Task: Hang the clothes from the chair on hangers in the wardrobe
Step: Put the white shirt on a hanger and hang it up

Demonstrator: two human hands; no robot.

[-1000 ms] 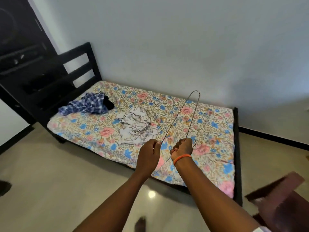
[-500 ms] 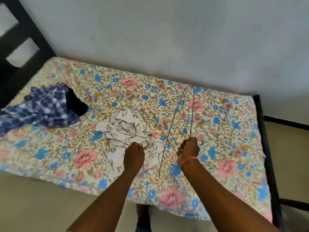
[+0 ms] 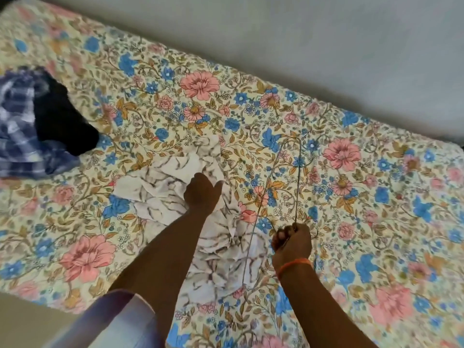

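Our right hand (image 3: 292, 241) grips the wire hanger (image 3: 298, 177); our left hand (image 3: 202, 190) reaches, fingers hidden, onto the white shirt (image 3: 155, 189) mid-bed. The hanger may snag the crumpled cloth.

text: none readable | labels – none | numbers – none

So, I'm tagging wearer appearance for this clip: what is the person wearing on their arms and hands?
Both forearms are bare, with no gloves. The right hand has a thin orange band round its wrist. The left hand shows nothing worn; a pale lilac-white sleeve shows at the lower edge.
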